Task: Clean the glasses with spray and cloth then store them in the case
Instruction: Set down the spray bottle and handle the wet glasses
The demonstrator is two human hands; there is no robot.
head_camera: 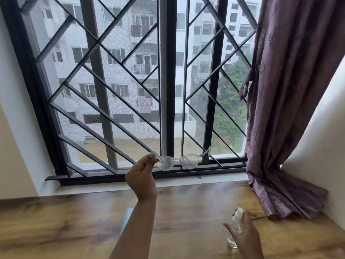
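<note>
two hands busy: left hand [141, 176] pinches clear-framed round glasses [177, 161] by one temple, centre frame. right hand [244, 236], lower right, grips small clear spray bottle [238, 214], blurred. pale blue cloth [127, 217] sits mostly hidden behind the forearm.

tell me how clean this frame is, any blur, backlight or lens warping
Head view: daylight through the window backlights the scene, so the clear glasses pinched by the left hand look faint against it; the table and the right hand at the spray bottle are smeared by motion blur; the wide-angle lens splays the window's uprights outward toward the top.
</note>
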